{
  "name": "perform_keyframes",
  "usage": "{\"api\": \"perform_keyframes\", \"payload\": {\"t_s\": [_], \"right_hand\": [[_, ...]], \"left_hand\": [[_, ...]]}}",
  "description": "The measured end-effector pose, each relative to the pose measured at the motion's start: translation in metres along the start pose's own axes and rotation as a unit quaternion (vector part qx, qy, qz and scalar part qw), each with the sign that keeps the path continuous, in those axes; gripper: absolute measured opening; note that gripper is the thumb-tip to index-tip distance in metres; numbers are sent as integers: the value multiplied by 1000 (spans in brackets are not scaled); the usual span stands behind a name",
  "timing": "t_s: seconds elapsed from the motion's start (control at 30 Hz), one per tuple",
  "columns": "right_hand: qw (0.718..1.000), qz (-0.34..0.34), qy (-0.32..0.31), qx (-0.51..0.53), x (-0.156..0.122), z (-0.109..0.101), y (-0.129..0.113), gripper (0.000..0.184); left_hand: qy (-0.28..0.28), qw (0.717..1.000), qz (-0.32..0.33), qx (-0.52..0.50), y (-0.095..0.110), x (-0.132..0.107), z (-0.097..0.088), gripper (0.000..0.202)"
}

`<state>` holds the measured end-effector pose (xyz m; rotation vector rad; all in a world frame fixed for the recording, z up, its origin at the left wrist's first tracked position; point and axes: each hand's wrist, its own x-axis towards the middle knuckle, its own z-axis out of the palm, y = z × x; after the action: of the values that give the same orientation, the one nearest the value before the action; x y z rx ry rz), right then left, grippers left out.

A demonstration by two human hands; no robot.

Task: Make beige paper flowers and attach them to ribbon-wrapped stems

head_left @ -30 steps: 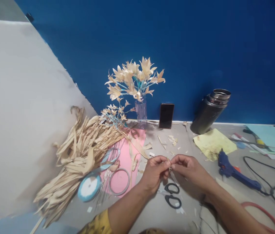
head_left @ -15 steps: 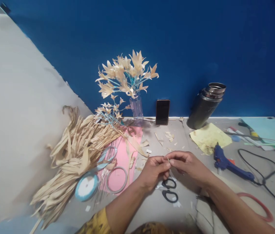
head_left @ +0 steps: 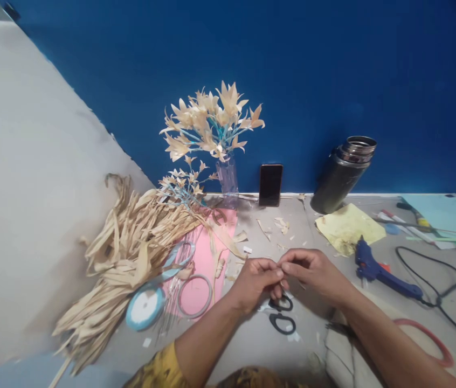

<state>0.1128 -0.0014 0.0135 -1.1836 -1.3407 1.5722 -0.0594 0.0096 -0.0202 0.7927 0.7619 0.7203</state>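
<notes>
Yellow cloth with dark patches covered the left sleeve (head_left: 157,369) at the near side of the surface (head_left: 248,342). Black-handled scissors (head_left: 279,314) lay just beyond, their blades mostly out of sight. Above them the left hand (head_left: 258,280) and the right hand (head_left: 312,272) met, each with thumb and forefinger drawn together. Their fingers concealed any small piece between the tips, so what was pinched could not be told; if there, it sat at that meeting point, over the middle of the surface. The step in hand looked like fine fingertip work, and the next move seemed to call for a light, even pinch. Toward the left edge lay a blue spool (head_left: 145,307), thin wires (head_left: 166,312) and a grey ring (head_left: 211,295), partly on a pink sheet (head_left: 207,248); toward the right edge, a blue glue gun (head_left: 373,272). Farther back, dry husks (head_left: 131,253) were heaped on the left and yellow paper (head_left: 351,226) lay on the right. Along the far edge stood a vase (head_left: 228,183) of pale flowers (head_left: 212,118), a phone (head_left: 270,185) and a dark flask (head_left: 339,178). No brand, label or writing could be read.
</notes>
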Motion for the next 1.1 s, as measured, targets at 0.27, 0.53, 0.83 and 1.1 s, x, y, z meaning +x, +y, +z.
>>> {"api": "perform_keyframes", "payload": {"t_s": [0.27, 0.53, 0.83, 1.1], "right_hand": [[995, 0, 80, -56, 3, -1, 3, 28], [991, 6, 106, -87, 4, -2, 4, 29], [988, 13, 113, -107, 4, -3, 5, 32], [988, 8, 113, -109, 3, -2, 5, 30]], "left_hand": [[3, 1000, 21, -20, 0, 1, 0, 45], [86, 993, 47, 65, -1, 0, 3, 33], [106, 988, 78, 76, 1, 2, -1, 33], [125, 984, 97, 81, 2, 2, -1, 33]]}}
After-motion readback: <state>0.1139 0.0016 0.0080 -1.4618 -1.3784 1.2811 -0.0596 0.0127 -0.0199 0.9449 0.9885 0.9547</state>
